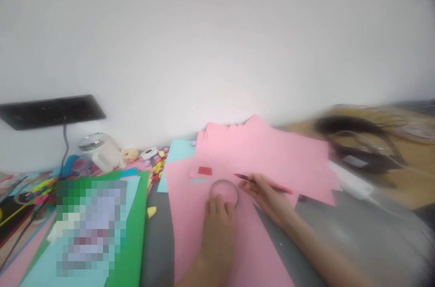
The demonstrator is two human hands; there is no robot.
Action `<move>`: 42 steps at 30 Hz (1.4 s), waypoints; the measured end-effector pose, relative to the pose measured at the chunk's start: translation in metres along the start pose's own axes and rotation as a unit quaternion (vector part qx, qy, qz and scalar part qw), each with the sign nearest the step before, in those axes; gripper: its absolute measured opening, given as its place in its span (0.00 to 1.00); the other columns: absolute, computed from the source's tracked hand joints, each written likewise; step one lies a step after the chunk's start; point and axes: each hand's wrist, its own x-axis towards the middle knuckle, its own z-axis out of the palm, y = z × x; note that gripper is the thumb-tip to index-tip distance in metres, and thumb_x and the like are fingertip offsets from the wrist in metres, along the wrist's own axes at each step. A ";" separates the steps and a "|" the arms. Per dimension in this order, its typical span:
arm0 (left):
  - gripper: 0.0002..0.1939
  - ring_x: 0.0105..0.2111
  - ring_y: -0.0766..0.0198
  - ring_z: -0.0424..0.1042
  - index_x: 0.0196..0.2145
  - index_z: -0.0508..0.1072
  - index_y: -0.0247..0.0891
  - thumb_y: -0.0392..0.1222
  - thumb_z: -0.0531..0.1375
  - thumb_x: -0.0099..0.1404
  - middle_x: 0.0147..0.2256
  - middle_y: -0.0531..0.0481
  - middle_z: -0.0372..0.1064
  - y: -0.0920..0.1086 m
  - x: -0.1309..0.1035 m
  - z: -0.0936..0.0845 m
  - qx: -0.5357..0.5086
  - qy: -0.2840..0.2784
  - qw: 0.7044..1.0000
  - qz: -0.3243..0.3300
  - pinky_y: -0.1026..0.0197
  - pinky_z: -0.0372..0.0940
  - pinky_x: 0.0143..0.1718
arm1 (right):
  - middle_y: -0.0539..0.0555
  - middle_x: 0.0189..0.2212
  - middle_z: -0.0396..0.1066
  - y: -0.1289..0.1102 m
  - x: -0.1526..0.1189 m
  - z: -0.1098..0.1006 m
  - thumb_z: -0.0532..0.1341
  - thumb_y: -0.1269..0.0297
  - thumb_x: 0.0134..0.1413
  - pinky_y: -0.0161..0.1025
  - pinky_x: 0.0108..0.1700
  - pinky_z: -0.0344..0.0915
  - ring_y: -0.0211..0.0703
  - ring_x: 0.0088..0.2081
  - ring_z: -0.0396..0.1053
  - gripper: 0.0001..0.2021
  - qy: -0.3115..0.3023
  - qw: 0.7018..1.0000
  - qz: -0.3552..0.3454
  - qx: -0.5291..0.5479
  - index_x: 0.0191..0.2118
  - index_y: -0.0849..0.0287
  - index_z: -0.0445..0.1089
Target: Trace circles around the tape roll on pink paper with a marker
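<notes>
On a pink paper sheet (251, 237) lies a thin grey ring (238, 197). The curled fingers of my left hand (219, 223) press on its near edge and hold it against the paper. My right hand (270, 196) is closed around a slim red-and-black pencil (283, 189), whose tip points left, beyond the ring's far right side. Blur keeps me from telling whether the tip touches the paper. A small red rectangle (205, 170) shows just beyond the ring.
More pink sheets (265, 146) lie overlapped against the wall. Green paper (134, 237) and a partly pixelated light-blue sheet are at left, near a white mug (105, 153) and small colourful pieces (159, 167). A white power strip (353, 183) and dark strap-like gear (356, 135) sit right.
</notes>
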 end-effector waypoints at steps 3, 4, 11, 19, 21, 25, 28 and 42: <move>0.19 0.51 0.46 0.62 0.47 0.68 0.29 0.28 0.52 0.56 0.43 0.36 0.67 -0.001 0.000 0.003 -0.030 0.028 0.999 -0.009 0.44 0.61 0.49 | 0.53 0.26 0.74 -0.003 -0.001 0.002 0.65 0.54 0.45 0.48 0.52 0.65 0.51 0.41 0.72 0.11 0.006 1.000 0.001 -0.007 0.27 0.56 0.71; 0.20 0.52 0.45 0.61 0.47 0.68 0.28 0.28 0.53 0.56 0.43 0.36 0.66 -0.001 -0.001 0.005 -0.035 0.035 0.999 -0.002 0.43 0.60 0.49 | 0.52 0.24 0.74 -0.003 0.000 0.001 0.65 0.53 0.45 0.48 0.52 0.64 0.51 0.41 0.72 0.11 0.007 1.000 0.003 -0.003 0.27 0.56 0.71; 0.23 0.53 0.41 0.59 0.49 0.67 0.27 0.30 0.55 0.53 0.46 0.34 0.65 -0.001 0.001 0.007 -0.021 0.048 0.998 0.031 0.41 0.59 0.51 | 0.50 0.24 0.73 0.001 0.011 -0.006 0.64 0.55 0.46 0.49 0.57 0.60 0.47 0.41 0.72 0.11 -0.012 0.997 0.009 0.069 0.33 0.57 0.73; 0.24 0.55 0.38 0.55 0.52 0.65 0.30 0.33 0.55 0.56 0.54 0.34 0.59 0.005 0.016 0.001 0.005 -0.009 1.000 -0.006 0.38 0.55 0.53 | 0.54 0.32 0.74 -0.001 0.010 -0.004 0.64 0.57 0.47 0.50 0.56 0.60 0.48 0.45 0.69 0.10 -0.031 0.997 0.001 0.070 0.32 0.58 0.75; 0.24 0.55 0.38 0.54 0.52 0.65 0.30 0.33 0.56 0.56 0.53 0.34 0.59 0.005 0.017 0.002 0.001 -0.025 1.000 0.006 0.38 0.53 0.53 | 0.53 0.29 0.74 0.000 0.010 -0.005 0.64 0.57 0.47 0.49 0.56 0.59 0.48 0.44 0.70 0.10 -0.036 0.997 0.009 0.069 0.33 0.59 0.75; 0.23 0.55 0.38 0.54 0.52 0.64 0.28 0.31 0.54 0.57 0.50 0.34 0.62 0.005 0.018 0.003 -0.005 -0.032 0.999 0.013 0.37 0.51 0.54 | 0.51 0.23 0.71 0.002 0.011 -0.006 0.64 0.57 0.48 0.49 0.57 0.58 0.47 0.43 0.70 0.10 -0.042 0.996 0.015 0.079 0.33 0.59 0.75; 0.22 0.56 0.40 0.53 0.51 0.65 0.30 0.29 0.52 0.58 0.52 0.35 0.60 0.005 0.020 0.002 -0.039 -0.004 0.999 -0.013 0.37 0.51 0.54 | 0.53 0.26 0.72 0.001 0.010 -0.005 0.63 0.58 0.50 0.49 0.57 0.58 0.49 0.46 0.69 0.11 -0.048 0.995 0.013 0.081 0.34 0.60 0.75; 0.22 0.57 0.50 0.51 0.52 0.61 0.38 0.28 0.44 0.62 0.56 0.41 0.53 -0.006 0.034 0.014 -0.264 -0.011 0.962 -0.065 0.44 0.52 0.55 | 0.52 0.24 0.70 -0.006 0.008 0.009 0.64 0.55 0.47 0.46 0.48 0.67 0.46 0.37 0.71 0.14 -0.013 0.999 -0.030 -0.034 0.21 0.60 0.70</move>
